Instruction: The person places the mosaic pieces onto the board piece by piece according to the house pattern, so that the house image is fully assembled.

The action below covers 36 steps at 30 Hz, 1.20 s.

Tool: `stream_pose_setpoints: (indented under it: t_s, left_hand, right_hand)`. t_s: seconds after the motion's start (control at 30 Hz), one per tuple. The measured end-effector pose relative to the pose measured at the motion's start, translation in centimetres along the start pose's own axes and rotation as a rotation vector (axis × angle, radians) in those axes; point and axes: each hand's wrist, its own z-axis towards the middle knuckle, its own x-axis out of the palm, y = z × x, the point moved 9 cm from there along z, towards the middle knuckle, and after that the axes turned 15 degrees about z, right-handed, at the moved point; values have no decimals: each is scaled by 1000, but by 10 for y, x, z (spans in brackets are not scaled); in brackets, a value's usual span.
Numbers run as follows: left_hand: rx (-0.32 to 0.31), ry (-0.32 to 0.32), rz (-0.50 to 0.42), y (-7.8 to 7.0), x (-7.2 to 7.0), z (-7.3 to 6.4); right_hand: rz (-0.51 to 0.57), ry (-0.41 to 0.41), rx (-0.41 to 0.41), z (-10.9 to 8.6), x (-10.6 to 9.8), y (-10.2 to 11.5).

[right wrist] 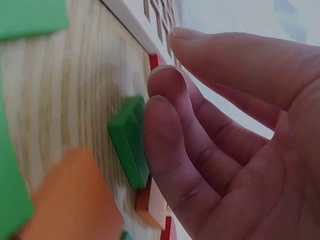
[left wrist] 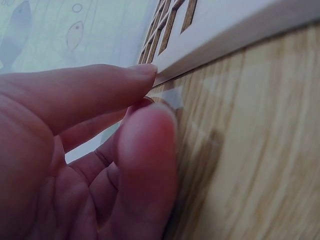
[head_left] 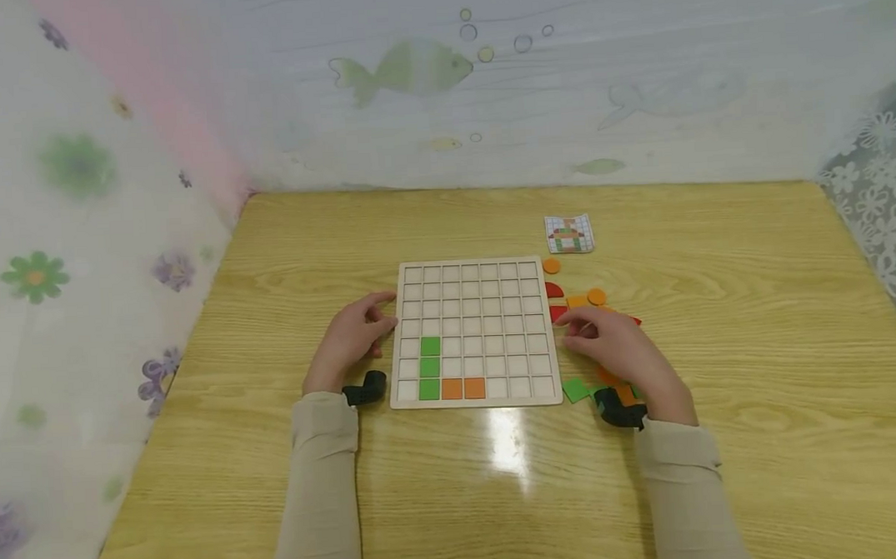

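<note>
A pale wooden grid board [head_left: 498, 401] lies flat on the table, with three green squares [head_left: 430, 367] stacked in a column and two orange squares [head_left: 464, 388] beside the lowest one. Beside the board's left edge is my left hand [head_left: 351, 338], fingers loosely bent, a fingertip right at the rim in the left wrist view. My right hand [head_left: 616, 343] hovers among loose pieces to the right of the board. No piece shows between its relaxed fingers. In the right wrist view, a green piece [right wrist: 131, 142] and an orange piece [right wrist: 152, 202] lie just behind those fingertips.
Red pieces [head_left: 554, 290], orange discs [head_left: 596, 296] and a green square [head_left: 575, 391] lie along the board's right side, partly hidden by my hand. A small pattern card [head_left: 569, 234] lies behind them. Painted walls [head_left: 426, 130] border the table [head_left: 325, 226].
</note>
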Motion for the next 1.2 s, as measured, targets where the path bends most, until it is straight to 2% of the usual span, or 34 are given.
stream_pose_setpoints:
  t_s: [0.13, 0.3, 0.53, 0.8, 1.2]
  left_hand:
    - [8, -6, 17, -2, 0, 0]
    - [-10, -2, 16, 2, 1, 1]
    - [-31, 10, 6, 4, 2, 1]
    - [-18, 5, 20, 2, 2, 3]
    - [-23, 8, 23, 3, 2, 4]
  right_hand:
    - [-19, -1, 3, -2, -7, -4]
    - [-47, 12, -21, -5, -14, -6]
    - [-30, 88, 4, -10, -12, -8]
    - [-29, 126, 13, -12, -11, -10]
    - [-59, 92, 76, -9, -11, -17]
